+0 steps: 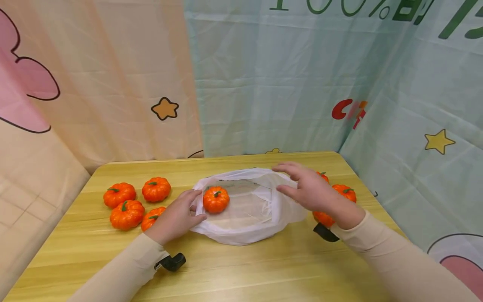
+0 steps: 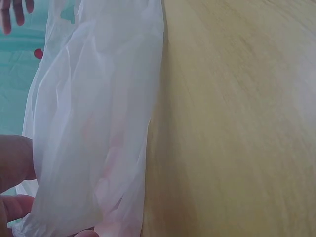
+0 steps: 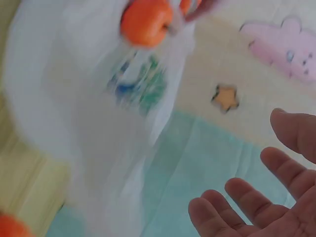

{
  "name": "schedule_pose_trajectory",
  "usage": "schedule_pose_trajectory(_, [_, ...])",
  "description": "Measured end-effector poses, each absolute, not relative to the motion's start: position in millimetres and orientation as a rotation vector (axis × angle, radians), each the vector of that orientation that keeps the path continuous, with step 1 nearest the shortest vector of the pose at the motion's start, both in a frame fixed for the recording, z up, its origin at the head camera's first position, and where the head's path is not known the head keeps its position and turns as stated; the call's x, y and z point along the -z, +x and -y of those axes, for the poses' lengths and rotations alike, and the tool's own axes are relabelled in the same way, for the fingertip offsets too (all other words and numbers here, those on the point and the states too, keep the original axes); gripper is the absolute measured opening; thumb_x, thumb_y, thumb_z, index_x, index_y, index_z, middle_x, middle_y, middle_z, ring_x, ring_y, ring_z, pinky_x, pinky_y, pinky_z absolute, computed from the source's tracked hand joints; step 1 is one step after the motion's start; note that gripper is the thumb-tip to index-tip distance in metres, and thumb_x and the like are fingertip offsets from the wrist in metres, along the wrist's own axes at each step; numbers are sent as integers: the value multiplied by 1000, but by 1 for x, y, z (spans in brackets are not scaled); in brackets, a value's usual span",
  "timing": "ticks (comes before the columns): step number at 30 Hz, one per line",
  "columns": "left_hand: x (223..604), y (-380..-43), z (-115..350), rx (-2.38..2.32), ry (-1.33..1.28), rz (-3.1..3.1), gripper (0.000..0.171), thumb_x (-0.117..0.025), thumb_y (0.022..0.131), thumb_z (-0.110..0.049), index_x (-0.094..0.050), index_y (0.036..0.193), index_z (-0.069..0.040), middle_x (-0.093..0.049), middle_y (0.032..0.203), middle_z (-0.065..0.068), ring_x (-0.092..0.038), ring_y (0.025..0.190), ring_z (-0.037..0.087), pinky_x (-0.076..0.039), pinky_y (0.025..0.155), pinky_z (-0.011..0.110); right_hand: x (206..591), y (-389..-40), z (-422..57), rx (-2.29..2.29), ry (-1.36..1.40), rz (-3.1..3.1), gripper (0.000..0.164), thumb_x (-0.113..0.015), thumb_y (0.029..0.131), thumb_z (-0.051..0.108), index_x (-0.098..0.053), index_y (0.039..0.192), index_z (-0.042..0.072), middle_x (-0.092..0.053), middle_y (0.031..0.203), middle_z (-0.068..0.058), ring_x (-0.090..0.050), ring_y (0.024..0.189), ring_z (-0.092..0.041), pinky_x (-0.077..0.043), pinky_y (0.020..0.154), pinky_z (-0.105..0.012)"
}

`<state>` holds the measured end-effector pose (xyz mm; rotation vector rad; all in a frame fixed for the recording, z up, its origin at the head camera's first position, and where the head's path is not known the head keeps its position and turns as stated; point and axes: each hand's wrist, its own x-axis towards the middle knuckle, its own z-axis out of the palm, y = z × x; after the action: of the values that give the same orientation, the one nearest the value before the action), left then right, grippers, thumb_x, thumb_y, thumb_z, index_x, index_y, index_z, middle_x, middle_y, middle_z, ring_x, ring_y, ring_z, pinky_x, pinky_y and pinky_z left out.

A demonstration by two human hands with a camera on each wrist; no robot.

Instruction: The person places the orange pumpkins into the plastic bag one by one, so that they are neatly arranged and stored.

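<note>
A white plastic bag (image 1: 241, 237) lies with its mouth spread wide in the middle of the table. Inside it, by the left side, sits a small orange pumpkin (image 1: 216, 200) with a green stem. My left hand (image 1: 175, 218) holds the bag's left rim; in the left wrist view its fingers (image 2: 15, 163) pinch the thin plastic (image 2: 98, 123). Over the right rim, my right hand (image 1: 307, 186) is spread with nothing in it. The right wrist view shows that hand (image 3: 276, 212) with fingers apart, beside the bag's blue and green print (image 3: 140, 86).
Several small pumpkins (image 1: 127, 214) stand left of the bag, one partly behind my left hand. To the right, more pumpkins (image 1: 344, 193) are partly covered by my right arm. Printed curtains (image 1: 264, 84) hang behind the wooden table (image 1: 245, 272) and along its right side.
</note>
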<state>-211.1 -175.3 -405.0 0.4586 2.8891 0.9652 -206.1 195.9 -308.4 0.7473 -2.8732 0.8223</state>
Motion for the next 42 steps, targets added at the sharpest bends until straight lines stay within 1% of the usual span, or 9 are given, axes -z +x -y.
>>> schedule_pose_trajectory(2, [405,-211,176,-968,456,-2889,79,-82,92,-24,-43,157,1,-44,160,23,-72,112,28,-63,94,43,308,-212,-218,-801,664,2882,51,-71,101,19,-57,149,10,-50,158,-19,-55,137,-45,-51,108,-62])
schedule_pose_trajectory(4, [405,-211,176,-972,452,-2885,79,-82,93,-24,-43,157,1,-43,161,24,-72,112,28,-63,94,43,309,-219,-242,-770,587,2908,52,-70,102,18,-55,151,8,-45,160,-22,-49,141,-48,-48,110,-65])
schedule_pose_trajectory(9, [406,-210,176,-975,437,-2879,79,-81,93,-25,-43,158,0,-43,161,23,-71,113,28,-63,94,43,328,-238,-299,-706,454,2987,55,-69,102,18,-52,152,2,-37,162,-31,-37,146,-56,-35,116,-74])
schedule_pose_trajectory(12, [406,-211,177,-974,436,-2884,79,-81,93,-25,-44,158,-1,-43,161,23,-71,112,27,-63,94,43,343,-245,-329,-679,420,3025,57,-69,102,22,-51,151,-1,-38,160,-34,-36,145,-58,-33,115,-76])
schedule_pose_trajectory(18, [408,-210,177,-974,449,-2889,78,-82,92,-26,-45,157,0,-46,159,22,-71,108,24,-63,93,43,366,-247,-369,-667,385,3063,61,-70,102,29,-51,150,-5,-46,153,-36,-42,139,-58,-37,112,-75])
schedule_pose_trajectory(28, [407,-210,178,-964,428,-2892,79,-82,92,-27,-45,157,-2,-45,159,20,-70,108,23,-63,95,44,384,-237,-391,-735,352,3121,68,-70,101,34,-47,154,-3,-46,153,-39,-46,134,-63,-45,104,-72])
schedule_pose_trajectory(34, [407,-210,178,-958,452,-2916,78,-82,92,-26,-46,156,-1,-47,157,21,-70,105,22,-62,96,46,393,-238,-393,-770,352,3116,70,-74,99,34,-49,152,-4,-53,147,-37,-53,130,-55,-47,104,-65])
schedule_pose_trajectory(38, [407,-210,178,-953,459,-2923,78,-82,91,-26,-46,155,0,-48,157,23,-70,102,21,-62,95,46,397,-237,-394,-778,343,3124,66,-73,100,36,-53,151,-2,-56,145,-34,-56,127,-51,-49,101,-60])
schedule_pose_trajectory(42, [408,-211,178,-952,450,-2920,78,-82,91,-26,-46,156,0,-46,158,23,-71,104,22,-62,96,46,398,-236,-395,-775,325,3131,65,-72,100,38,-54,150,0,-57,144,-35,-57,125,-50,-50,100,-58])
